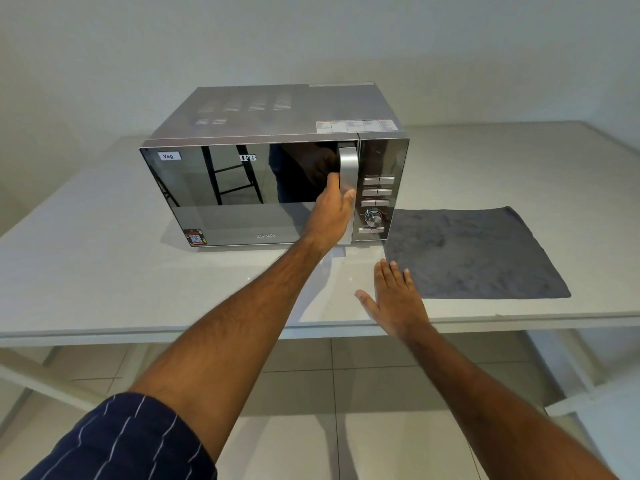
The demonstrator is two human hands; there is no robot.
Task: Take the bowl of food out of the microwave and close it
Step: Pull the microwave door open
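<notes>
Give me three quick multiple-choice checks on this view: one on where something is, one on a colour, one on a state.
1. Where does the cloth lie?
A. On top of the microwave
B. On the table, right of the microwave
C. On the floor

2. What colour is the cloth?
A. Red
B. Yellow
C. Dark grey

3. How is the microwave door?
A. Shut
B. Wide open
C. Taken off

Answers:
1. B: it lies flat on the table, beside the microwave's control panel.
2. C: it looks dark grey against the white top.
3. A: the door sits flush with the front; the left hand is wrapped on the handle, and the right hand is open over the table edge.
</notes>
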